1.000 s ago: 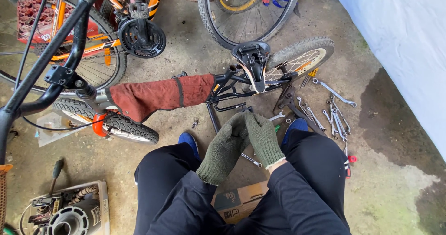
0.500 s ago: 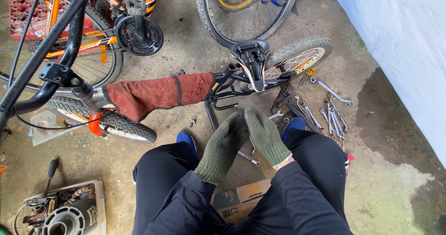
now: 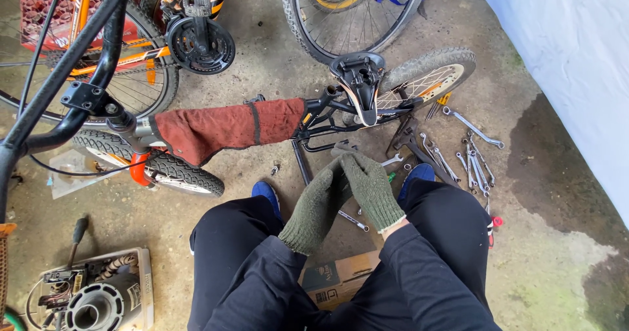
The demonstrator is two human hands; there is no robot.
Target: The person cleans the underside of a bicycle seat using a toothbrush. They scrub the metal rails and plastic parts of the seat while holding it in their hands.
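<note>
While the two hands stay pressed together between the knees, left green knitted glove (image 3: 317,208) against right green knitted glove (image 3: 369,188), holding nothing, only the view shifts; the small black upturned bicycle (image 3: 314,118) lies untouched just beyond.

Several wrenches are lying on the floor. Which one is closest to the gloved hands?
The small wrench lying just below the left hand, between the knees. The other wrenches are scattered farther right, beside the small bike's rear wheel.
</note>
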